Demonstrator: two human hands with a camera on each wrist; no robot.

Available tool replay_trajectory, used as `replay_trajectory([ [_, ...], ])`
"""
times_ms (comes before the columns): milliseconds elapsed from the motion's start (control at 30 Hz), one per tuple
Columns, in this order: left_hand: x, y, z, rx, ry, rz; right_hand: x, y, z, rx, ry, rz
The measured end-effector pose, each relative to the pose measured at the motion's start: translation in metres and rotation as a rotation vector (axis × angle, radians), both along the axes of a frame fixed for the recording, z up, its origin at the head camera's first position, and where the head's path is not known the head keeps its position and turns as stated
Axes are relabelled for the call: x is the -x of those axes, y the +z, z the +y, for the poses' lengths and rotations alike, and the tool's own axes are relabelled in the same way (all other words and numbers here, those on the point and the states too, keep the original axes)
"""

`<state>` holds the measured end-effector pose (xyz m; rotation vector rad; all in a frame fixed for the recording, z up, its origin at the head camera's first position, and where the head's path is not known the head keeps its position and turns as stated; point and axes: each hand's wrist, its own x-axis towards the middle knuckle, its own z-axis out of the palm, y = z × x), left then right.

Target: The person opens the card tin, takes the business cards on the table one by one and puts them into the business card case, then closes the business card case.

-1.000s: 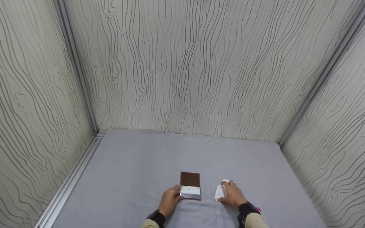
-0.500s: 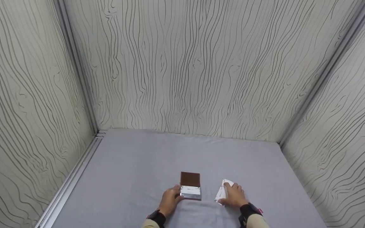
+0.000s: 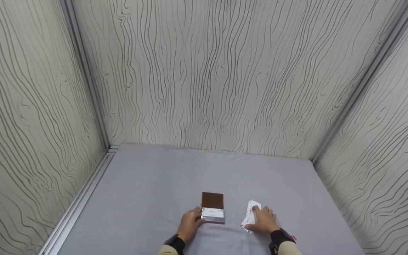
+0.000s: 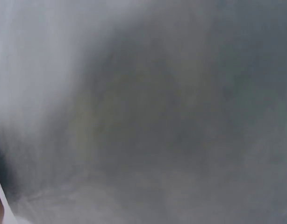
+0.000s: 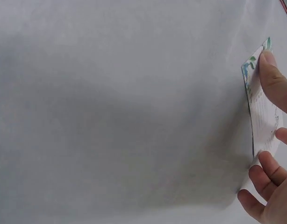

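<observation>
Standing open in the head view is a brown business card case [image 3: 212, 200], its lid on the far side and a white card [image 3: 212, 212] in its near half. My left hand [image 3: 190, 222] holds the case by its left edge, thumb at the near corner. To the right, my right hand [image 3: 265, 220] grips white business cards [image 3: 249, 216] slightly fanned and tilted. In the right wrist view, the top card [image 5: 262, 112] has small print and a leafy corner pattern, with the thumb [image 5: 274, 84] on one end. How many cards it holds cannot be told.
A pale grey cloth [image 3: 175, 177] covers the table, slightly creased near the hands. Wood-grain patterned walls [image 3: 204, 78] enclose the back and sides. A metal rail [image 3: 80, 202] runs along the left edge. Blurred cloth fills most of the left wrist view.
My right hand has shifted slightly right and towards me, and more of the cards' white face shows in its grip. The left hand and the case have stayed still.
</observation>
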<state>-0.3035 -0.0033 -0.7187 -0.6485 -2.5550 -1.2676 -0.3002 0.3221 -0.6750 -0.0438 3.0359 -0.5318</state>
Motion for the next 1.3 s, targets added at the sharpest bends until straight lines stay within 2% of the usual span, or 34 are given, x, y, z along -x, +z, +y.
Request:
replay_trajectory([
  [200, 0.000, -0.001, 0.000, -0.027, -0.014, 0.050, -0.004, -0.001, 0.004, 0.014, -0.020, 0.034],
  [433, 0.001, -0.002, 0.000, -0.034, -0.011, -0.002, -0.005, 0.000, 0.005, 0.064, -0.011, 0.122],
  [700, -0.001, 0.001, -0.001, -0.002, -0.005, 0.058, -0.006, 0.007, 0.006, 0.255, 0.101, 0.255],
  [1000, -0.001, 0.001, -0.001, -0.003, -0.006, 0.060, -0.005, 0.016, -0.006, 0.360, 0.157, 0.387],
  [1300, -0.001, -0.001, 0.000, -0.013, 0.007, 0.064, 0.003, 0.016, -0.023, 0.421, 0.168, 0.409],
])
